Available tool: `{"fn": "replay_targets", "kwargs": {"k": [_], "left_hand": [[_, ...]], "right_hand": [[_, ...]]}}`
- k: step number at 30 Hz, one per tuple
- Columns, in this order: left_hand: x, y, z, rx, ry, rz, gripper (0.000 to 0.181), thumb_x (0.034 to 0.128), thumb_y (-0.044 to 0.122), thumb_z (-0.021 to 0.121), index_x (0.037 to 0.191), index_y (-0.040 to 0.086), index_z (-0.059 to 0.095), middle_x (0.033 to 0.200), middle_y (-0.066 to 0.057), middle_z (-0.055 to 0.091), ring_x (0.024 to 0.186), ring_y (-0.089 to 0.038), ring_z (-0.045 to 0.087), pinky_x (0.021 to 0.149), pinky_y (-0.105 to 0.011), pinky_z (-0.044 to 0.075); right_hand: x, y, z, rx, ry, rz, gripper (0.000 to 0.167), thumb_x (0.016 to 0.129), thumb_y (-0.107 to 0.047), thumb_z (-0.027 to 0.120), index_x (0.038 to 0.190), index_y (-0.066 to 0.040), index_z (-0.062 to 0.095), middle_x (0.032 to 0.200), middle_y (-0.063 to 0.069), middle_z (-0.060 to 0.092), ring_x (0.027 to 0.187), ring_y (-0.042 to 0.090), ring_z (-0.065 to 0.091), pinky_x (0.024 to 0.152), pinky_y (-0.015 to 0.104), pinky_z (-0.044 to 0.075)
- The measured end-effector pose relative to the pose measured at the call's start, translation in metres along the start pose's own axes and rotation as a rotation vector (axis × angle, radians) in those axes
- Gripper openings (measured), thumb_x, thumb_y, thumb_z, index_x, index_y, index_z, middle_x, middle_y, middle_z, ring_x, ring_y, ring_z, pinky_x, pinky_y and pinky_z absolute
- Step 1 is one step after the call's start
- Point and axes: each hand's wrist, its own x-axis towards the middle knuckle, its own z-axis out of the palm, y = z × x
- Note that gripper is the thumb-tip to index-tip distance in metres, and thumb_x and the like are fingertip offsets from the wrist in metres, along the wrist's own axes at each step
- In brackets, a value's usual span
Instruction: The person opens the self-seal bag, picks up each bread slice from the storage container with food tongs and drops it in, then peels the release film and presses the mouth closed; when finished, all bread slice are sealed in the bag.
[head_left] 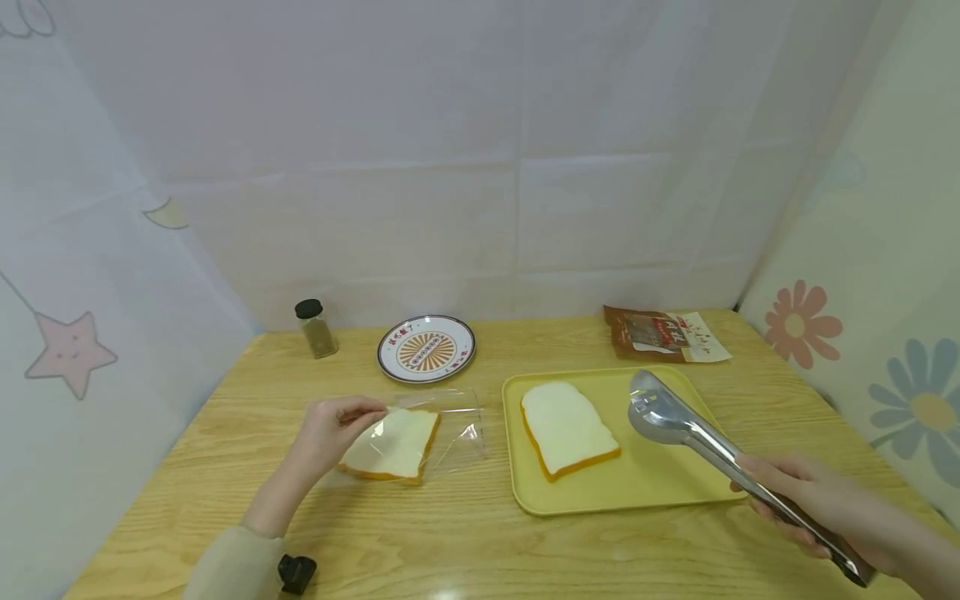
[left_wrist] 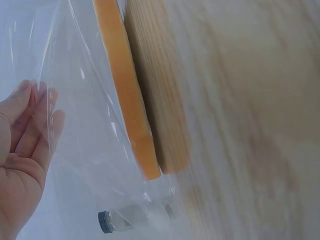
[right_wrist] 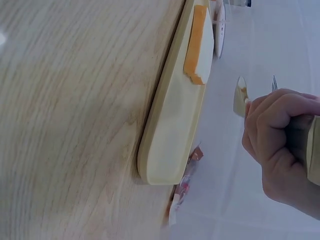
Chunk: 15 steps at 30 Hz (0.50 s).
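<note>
My left hand [head_left: 327, 431] pinches the edge of a clear plastic bag [head_left: 463, 436] between thumb and fingers. A slice of bread [head_left: 396, 447] with an orange crust lies flat at the left, with the film over it; whether it is fully inside I cannot tell. The left wrist view shows the lifted film [left_wrist: 82, 100] beside the crust [left_wrist: 122, 75]. Metal tongs [head_left: 712, 446] are gripped in my right hand [head_left: 806, 500], their head above the yellow tray [head_left: 660, 483]. A second bread slice [head_left: 566, 425] lies on that tray, apart from the tongs.
A patterned plate [head_left: 426, 348] stands behind the bagged bread, with a black-capped spice jar [head_left: 318, 329] to its left. Behind the tray lies a brown and white food packet [head_left: 663, 335]. Near the left sleeve is a small black object [head_left: 297, 573]. Cloth walls border the table.
</note>
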Motion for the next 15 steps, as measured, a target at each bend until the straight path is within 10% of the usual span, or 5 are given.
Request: {"fn": "replay_targets", "kwargs": {"k": [15], "left_hand": [[-0.001,-0.001,0.001,-0.004,-0.004,-0.003,0.011,0.0828,0.001,0.069,0.089,0.009,0.074,0.087,-0.005,0.074,0.078,-0.014,0.07,0.066,-0.018,0.057]], "right_hand": [[0.001,0.031,0.036,0.086,-0.007,-0.001,0.05,0.104,-0.037,0.027,0.106,0.007,0.051,0.077,-0.001,0.052,0.05,0.006,0.044,0.04,0.021,0.036]]}}
